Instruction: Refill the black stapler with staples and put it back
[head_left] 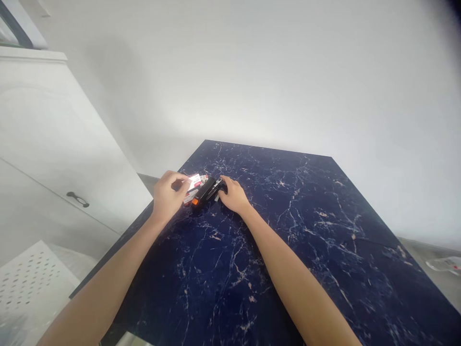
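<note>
My left hand (168, 196) is closed, thumb and fingers pinching a small white box with red edges (194, 180). Right beside it, on the dark blue table, lies a black stapler (205, 190) with an orange end; a silver metal part shows along its right side. My right hand (235, 194) curls its thumb and index finger round that silver side of the stapler. Other small white-and-red pieces (189, 196) lie under and beside my left hand, partly covered; their kind is hard to make out.
The blue marbled table (288, 230) reaches close to the white wall (288, 86). On the left stands a white cabinet (54, 134) with a dark handle (77, 199). A white perforated item (30, 274) is at lower left, and a clear plastic item (444, 264) lies beyond the right edge.
</note>
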Demonstrator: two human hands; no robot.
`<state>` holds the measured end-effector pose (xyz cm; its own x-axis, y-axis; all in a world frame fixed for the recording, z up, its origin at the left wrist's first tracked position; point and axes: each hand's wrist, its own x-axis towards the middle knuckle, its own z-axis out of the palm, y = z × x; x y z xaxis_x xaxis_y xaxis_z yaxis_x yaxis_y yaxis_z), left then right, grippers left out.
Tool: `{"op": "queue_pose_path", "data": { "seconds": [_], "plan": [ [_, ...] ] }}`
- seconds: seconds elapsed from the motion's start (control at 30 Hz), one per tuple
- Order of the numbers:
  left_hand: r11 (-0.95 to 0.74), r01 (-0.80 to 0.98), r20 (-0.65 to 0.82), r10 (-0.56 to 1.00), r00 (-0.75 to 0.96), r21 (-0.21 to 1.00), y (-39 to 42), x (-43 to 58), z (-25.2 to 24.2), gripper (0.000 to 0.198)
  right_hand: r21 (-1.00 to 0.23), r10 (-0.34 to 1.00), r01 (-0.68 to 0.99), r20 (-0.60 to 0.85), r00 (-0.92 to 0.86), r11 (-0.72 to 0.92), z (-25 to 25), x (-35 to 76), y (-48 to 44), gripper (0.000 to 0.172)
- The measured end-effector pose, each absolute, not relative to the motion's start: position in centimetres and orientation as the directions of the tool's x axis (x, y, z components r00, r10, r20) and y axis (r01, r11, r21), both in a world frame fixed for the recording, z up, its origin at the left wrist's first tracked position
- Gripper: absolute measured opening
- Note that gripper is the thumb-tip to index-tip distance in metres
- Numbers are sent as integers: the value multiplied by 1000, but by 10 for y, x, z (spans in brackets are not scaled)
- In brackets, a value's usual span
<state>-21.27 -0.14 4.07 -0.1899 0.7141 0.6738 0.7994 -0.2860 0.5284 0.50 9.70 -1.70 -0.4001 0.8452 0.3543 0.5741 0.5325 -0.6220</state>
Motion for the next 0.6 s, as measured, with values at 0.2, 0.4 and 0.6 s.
{"op": "queue_pose_path", "data": {
  "seconds": [0.2,0.4,0.6],
  "plan": [
    [-405,871,592,786,178,277,-16,-161,23,23,-677,865,538,367,-343,501,-13,6,98,60],
    [-375,927,565,769,299,20,-4,-162,8,24,-759,909,515,401,-113,399,-4,15,77,32],
    [-384,920,557,782,280,78,-5,-164,10,19,-735,822,369,486,-298,568,61,41,-16,21]
  ]
}}
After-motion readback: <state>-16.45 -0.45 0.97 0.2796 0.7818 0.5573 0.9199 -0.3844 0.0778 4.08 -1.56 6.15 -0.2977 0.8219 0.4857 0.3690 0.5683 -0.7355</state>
